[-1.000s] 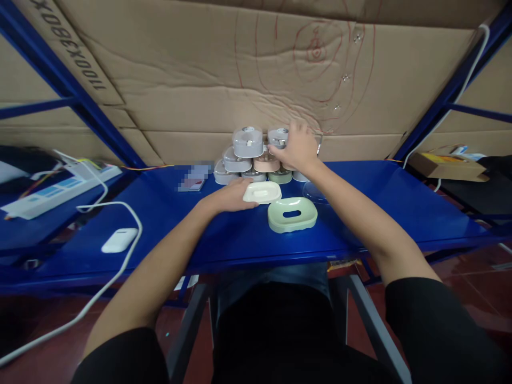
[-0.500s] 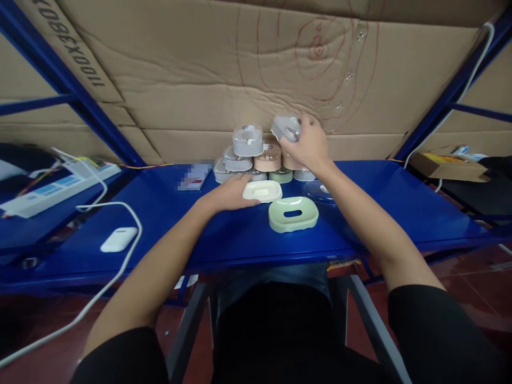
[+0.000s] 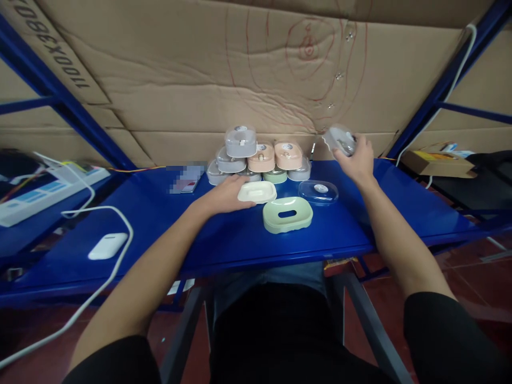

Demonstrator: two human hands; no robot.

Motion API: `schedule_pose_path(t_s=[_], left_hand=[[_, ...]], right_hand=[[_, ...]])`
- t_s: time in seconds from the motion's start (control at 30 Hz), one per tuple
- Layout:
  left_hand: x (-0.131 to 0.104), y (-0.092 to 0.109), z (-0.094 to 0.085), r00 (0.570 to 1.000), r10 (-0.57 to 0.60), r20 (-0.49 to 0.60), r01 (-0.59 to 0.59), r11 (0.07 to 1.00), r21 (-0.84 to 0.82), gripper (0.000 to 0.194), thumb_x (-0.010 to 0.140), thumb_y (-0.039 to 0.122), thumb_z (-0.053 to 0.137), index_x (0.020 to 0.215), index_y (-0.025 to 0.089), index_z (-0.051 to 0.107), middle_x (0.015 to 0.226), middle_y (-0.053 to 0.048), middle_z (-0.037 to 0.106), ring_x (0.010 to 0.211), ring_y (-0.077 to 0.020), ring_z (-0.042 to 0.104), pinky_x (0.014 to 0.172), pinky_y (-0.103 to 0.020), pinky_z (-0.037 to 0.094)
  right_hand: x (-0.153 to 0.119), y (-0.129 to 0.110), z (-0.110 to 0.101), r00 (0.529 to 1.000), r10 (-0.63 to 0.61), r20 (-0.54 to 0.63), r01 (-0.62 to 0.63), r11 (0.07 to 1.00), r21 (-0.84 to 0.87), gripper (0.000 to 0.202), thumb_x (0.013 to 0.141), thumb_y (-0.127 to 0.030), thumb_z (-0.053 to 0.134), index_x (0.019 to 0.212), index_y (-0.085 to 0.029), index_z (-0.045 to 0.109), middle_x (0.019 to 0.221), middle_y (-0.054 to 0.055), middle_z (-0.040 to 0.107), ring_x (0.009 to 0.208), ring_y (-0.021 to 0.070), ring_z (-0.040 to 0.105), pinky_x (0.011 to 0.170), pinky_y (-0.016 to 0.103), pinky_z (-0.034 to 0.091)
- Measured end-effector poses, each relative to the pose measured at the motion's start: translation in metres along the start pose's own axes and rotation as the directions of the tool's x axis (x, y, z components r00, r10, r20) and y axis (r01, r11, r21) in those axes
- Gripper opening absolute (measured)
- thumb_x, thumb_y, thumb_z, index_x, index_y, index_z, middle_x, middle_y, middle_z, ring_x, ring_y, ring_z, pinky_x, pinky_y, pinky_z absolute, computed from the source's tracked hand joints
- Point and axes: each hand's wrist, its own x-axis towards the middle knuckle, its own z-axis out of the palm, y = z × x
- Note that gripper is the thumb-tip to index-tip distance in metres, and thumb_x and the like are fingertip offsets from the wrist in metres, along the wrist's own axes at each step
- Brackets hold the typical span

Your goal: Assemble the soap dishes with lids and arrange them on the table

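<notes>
We hold a grey lidded soap box (image 3: 340, 141) up at the far right, our right hand (image 3: 358, 159) closed around it, clear of the stack of boxes (image 3: 256, 157). Our left hand (image 3: 224, 195) lies flat, fingers spread, against the cream tray (image 3: 256, 192). The green base (image 3: 287, 214) and clear lid (image 3: 318, 192) lie apart on the table (image 3: 160, 234), unassembled.

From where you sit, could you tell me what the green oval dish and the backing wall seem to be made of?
The green oval dish looks like moulded plastic, matt and evenly coloured with a cut slot. The brown backing wall is corrugated cardboard: creases, seams and printed lettering show.
</notes>
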Motion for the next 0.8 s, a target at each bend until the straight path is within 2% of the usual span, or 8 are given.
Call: schedule_pose_path(t_s=[0.03, 0.1, 0.3, 0.4, 0.53, 0.63, 0.7, 0.8], left_hand=[[0.0, -0.001, 0.001, 1.0, 0.0, -0.004, 0.0, 1.0, -0.003, 0.084, 0.086, 0.067, 0.085, 0.156, 0.023, 0.068, 0.157, -0.022, 0.075, 0.15, -0.052, 0.068, 0.126, -0.067, 0.054], [0.001, -0.003, 0.002, 1.0, 0.006, -0.005, -0.007, 1.0, -0.011, 0.081, 0.086, 0.067, 0.085, 0.153, 0.024, 0.07, 0.153, -0.021, 0.076, 0.147, -0.0513, 0.069, 0.125, -0.066, 0.056], [0.002, -0.005, 0.004, 0.999, 0.032, 0.009, -0.031, 0.999, -0.009, 0.079, 0.09, 0.07, 0.081, 0.152, 0.023, 0.068, 0.151, -0.021, 0.075, 0.146, -0.0509, 0.068, 0.125, -0.069, 0.055], [0.003, -0.006, 0.006, 0.999, 0.033, 0.004, -0.033, 0.999, -0.013, 0.074, 0.087, 0.065, 0.084, 0.146, 0.023, 0.07, 0.148, -0.021, 0.075, 0.143, -0.0505, 0.068, 0.124, -0.069, 0.055], [0.003, -0.004, 0.005, 0.999, 0.041, 0.01, -0.041, 0.999, -0.011, 0.069, 0.086, 0.062, 0.085, 0.142, 0.024, 0.071, 0.144, -0.02, 0.076, 0.141, -0.0495, 0.069, 0.124, -0.069, 0.056], [0.003, -0.001, 0.004, 0.998, 0.05, 0.026, -0.05, 0.999, -0.005, 0.068, 0.086, 0.06, 0.084, 0.141, 0.022, 0.07, 0.144, -0.021, 0.076, 0.143, -0.0502, 0.068, 0.124, -0.068, 0.056], [0.002, 0.001, 0.002, 0.999, 0.044, 0.024, -0.044, 0.999, -0.012, 0.07, 0.085, 0.06, 0.085, 0.142, 0.023, 0.069, 0.147, -0.02, 0.076, 0.144, -0.0501, 0.068, 0.124, -0.068, 0.056], [0.002, 0.002, 0.001, 0.999, 0.019, 0.031, -0.018, 1.0, -0.015, 0.077, 0.083, 0.062, 0.086, 0.146, 0.022, 0.067, 0.151, -0.022, 0.074, 0.146, -0.0511, 0.067, 0.125, -0.069, 0.056]], right_hand=[[0.004, -0.003, 0.003, 1.0, -0.03, 0.007, 0.03, 1.0, 0.01, 0.081, 0.093, -0.067, 0.075, 0.156, -0.018, 0.06, 0.143, 0.023, 0.07, 0.14, 0.0478, 0.067, 0.121, 0.074, 0.054], [0.008, -0.026, 0.011, 0.994, -0.106, 0.04, 0.105, 0.994, 0.022, 0.08, 0.096, -0.068, 0.073, 0.159, -0.019, 0.059, 0.147, 0.024, 0.069, 0.14, 0.0467, 0.066, 0.121, 0.071, 0.054], [0.006, -0.144, 0.05, 0.949, -0.197, 0.247, 0.217, 0.974, -0.059, 0.08, 0.106, -0.071, 0.065, 0.163, -0.015, 0.055, 0.151, 0.028, 0.066, 0.144, 0.0508, 0.063, 0.12, 0.071, 0.053], [0.002, -0.179, 0.066, 0.941, -0.173, 0.291, 0.219, 0.966, -0.135, 0.076, 0.108, -0.071, 0.064, 0.155, -0.011, 0.06, 0.151, 0.031, 0.066, 0.145, 0.0522, 0.061, 0.122, 0.07, 0.05], [-0.003, -0.193, 0.077, 0.936, -0.143, 0.322, 0.209, 0.961, -0.181, 0.079, 0.108, -0.074, 0.065, 0.152, -0.008, 0.06, 0.153, 0.034, 0.066, 0.144, 0.0537, 0.062, 0.122, 0.069, 0.049], [-0.005, -0.191, 0.075, 0.944, -0.136, 0.302, 0.2, 0.961, -0.19, 0.096, 0.111, -0.086, 0.05, 0.164, -0.006, 0.052, 0.157, 0.037, 0.063, 0.146, 0.0557, 0.062, 0.12, 0.071, 0.049], [-0.005, -0.182, 0.063, 0.95, -0.155, 0.271, 0.209, 0.96, -0.185, 0.105, 0.112, -0.093, 0.037, 0.169, -0.005, 0.049, 0.157, 0.037, 0.063, 0.147, 0.0561, 0.062, 0.119, 0.071, 0.05], [-0.003, -0.148, 0.028, 0.939, -0.194, 0.284, 0.235, 0.965, -0.117, 0.102, 0.112, -0.094, 0.033, 0.163, -0.01, 0.06, 0.152, 0.032, 0.07, 0.143, 0.0535, 0.067, 0.117, 0.07, 0.055]])
